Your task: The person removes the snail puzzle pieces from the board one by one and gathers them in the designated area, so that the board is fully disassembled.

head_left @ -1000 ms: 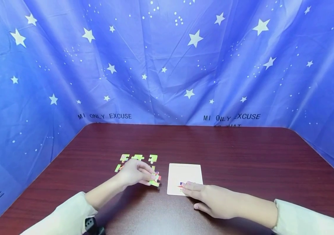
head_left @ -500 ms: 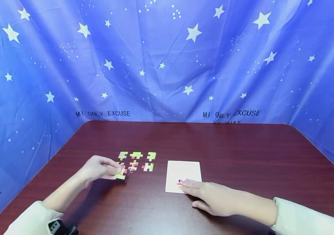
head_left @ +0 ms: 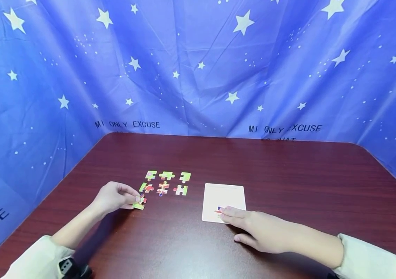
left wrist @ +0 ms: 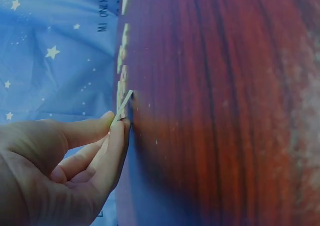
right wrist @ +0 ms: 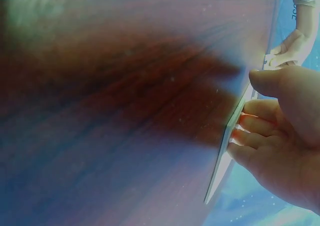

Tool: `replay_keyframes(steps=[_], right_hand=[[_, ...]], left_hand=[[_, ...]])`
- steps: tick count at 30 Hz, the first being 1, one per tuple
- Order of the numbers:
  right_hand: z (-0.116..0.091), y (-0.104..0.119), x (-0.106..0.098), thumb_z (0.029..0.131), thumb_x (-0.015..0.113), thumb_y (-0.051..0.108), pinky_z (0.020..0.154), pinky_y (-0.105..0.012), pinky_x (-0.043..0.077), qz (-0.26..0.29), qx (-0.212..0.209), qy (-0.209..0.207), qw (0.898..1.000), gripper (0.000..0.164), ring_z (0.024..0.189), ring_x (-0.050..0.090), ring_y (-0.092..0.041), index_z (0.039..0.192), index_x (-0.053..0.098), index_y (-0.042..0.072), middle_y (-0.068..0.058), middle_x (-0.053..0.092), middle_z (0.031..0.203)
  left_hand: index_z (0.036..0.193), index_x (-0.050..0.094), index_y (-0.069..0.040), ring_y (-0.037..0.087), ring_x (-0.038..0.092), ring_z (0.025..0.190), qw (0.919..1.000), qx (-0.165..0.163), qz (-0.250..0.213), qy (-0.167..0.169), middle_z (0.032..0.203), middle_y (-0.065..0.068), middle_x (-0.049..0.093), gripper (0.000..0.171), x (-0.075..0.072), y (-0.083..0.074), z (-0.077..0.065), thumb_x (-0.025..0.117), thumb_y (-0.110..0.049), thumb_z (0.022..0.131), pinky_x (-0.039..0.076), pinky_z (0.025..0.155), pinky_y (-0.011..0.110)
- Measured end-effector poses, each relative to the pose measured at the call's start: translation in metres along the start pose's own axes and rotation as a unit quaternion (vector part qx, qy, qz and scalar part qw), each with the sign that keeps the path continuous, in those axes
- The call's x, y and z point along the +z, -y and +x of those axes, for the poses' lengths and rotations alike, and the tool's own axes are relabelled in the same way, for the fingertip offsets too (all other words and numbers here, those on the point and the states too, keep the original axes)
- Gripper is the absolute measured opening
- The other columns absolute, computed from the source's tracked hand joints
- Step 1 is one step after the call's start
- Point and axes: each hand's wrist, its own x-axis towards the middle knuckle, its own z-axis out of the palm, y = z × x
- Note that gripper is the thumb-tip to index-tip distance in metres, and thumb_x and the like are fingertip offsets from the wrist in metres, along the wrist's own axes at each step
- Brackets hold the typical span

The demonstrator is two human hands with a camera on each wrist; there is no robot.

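My left hand [head_left: 114, 199] pinches a jigsaw puzzle piece [head_left: 139, 204] between thumb and fingers, at the near left corner of the laid-out pieces. In the left wrist view this piece [left wrist: 121, 107] shows edge-on and tilted, its far end close to the table. My right hand [head_left: 264, 230] rests its straight fingers on the near right part of a white square board [head_left: 219, 195], thumb out to the side. A small blue and red patch [head_left: 218, 211] shows on the board by the fingertips, partly covered by them.
Several jigsaw pieces in green, red and white lie in two spaced rows, among them a middle piece [head_left: 163, 188] and a far right piece [head_left: 185, 177]. The dark red-brown table [head_left: 288, 174] ends at a blue star-printed curtain [head_left: 198, 93].
My left hand has carried the jigsaw piece leftward from beside the board to the near left of the rows. The right hand stays on the board. The head view has tilted down slightly.
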Motion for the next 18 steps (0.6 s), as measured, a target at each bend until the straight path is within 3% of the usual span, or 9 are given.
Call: replay_keyframes(steps=[5,10,13,18], right_hand=[[-0.0018,-0.0004,0.0005,0.098,0.054,0.023,0.103,-0.038,0.047,-0.004,-0.003,-0.005,1.0,0.053,0.138,0.044,-0.024,0.146,0.039,0.01,-0.004,0.04,0.153],[-0.0017,-0.0027,0.0024,0.098,0.055,0.024,0.102,-0.039,0.048,-0.008,-0.012,-0.014,1.0,0.052,0.137,0.046,-0.025,0.145,0.041,0.009,-0.006,0.041,0.153],[0.0007,-0.0031,0.0035,0.097,0.055,0.025,0.101,-0.039,0.048,-0.012,-0.019,-0.019,1.0,0.051,0.136,0.046,-0.025,0.145,0.042,0.009,-0.006,0.042,0.152],[0.0013,-0.0028,0.0034,0.097,0.055,0.025,0.102,-0.039,0.048,-0.008,-0.014,-0.016,1.0,0.053,0.137,0.045,-0.024,0.146,0.041,0.01,-0.005,0.041,0.153]], left_hand=[[0.083,0.073,-0.001,0.01,0.069,0.058,0.9931,0.036,0.098,-0.054,0.067,0.003,0.072,0.013,0.0044,-0.0038,0.0022,0.076,-0.012,0.076,0.055,0.057,0.024],[0.075,0.073,-0.006,0.006,0.06,0.051,0.971,0.095,0.195,-0.1,0.061,0.002,0.069,0.007,0.0051,-0.0055,0.002,0.078,-0.012,0.073,0.044,0.053,0.022],[0.073,0.073,-0.008,0.005,0.055,0.051,0.9632,0.098,0.222,-0.115,0.059,0.0,0.068,0.007,0.0038,-0.0052,0.0009,0.079,-0.012,0.072,0.041,0.053,0.022],[0.072,0.073,-0.009,0.005,0.055,0.05,0.9659,0.089,0.219,-0.107,0.059,0.0,0.067,0.005,0.0041,-0.0056,0.0013,0.077,-0.012,0.074,0.04,0.051,0.023]])
